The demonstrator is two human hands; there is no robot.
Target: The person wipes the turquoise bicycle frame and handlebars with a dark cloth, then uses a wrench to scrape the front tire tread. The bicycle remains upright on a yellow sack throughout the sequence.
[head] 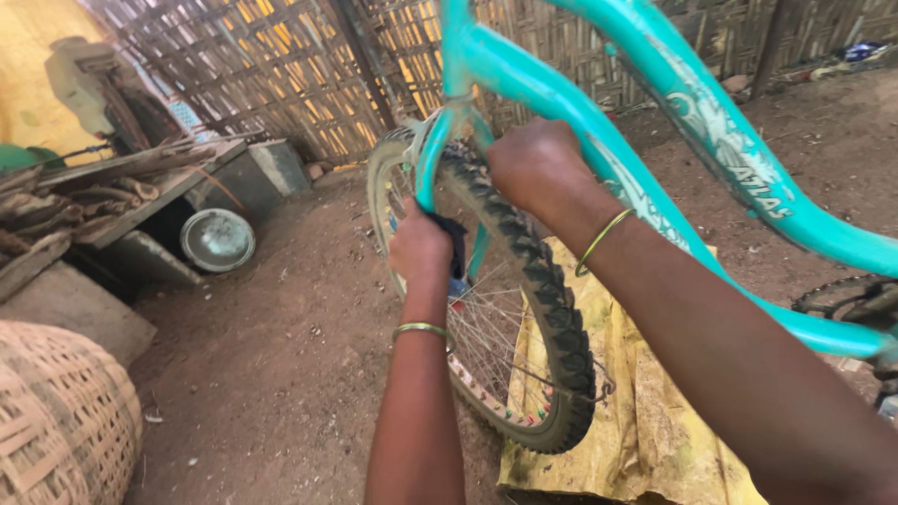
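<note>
Left hand: at frame centre, left hand [421, 248] closed around a dark cloth [455, 245], pressed against the fork blade [428, 164]; thin metal bangle on the wrist
Right hand: right hand [535, 166] just above and right of centre, fingers curled shut over the top of the tyre [538, 281] where the teal frame [599, 140] passed it; whether it gripped tyre or tube, could not tell
Key relation: wheel lay between the two hands, left hand on its near-left side, right hand over its top edge; wheel's plane ran from upper centre down toward lower right of centre; left hand was nearer the fork, right hand nearer the frame tube
Wheel: black knobbly tread, pale worn rim [382, 201], thin steel spokes [486, 327] with small coloured beads near the rim at the bottom
Frame: glossy teal tubes, rounded, white decoration on the upper tube, sweeping from top centre to right edge
Under wheel: crumpled yellow sheet [645, 421], lower right of centre, on the dirt floor [281, 374]
Surroundings: woven basket [56, 421] lower left; round metal pan [217, 239] left of centre; stacked planks [94, 192] upper left; split-bamboo lattice wall [281, 65] along the top; chain and chainring [856, 299] at right edge
</note>
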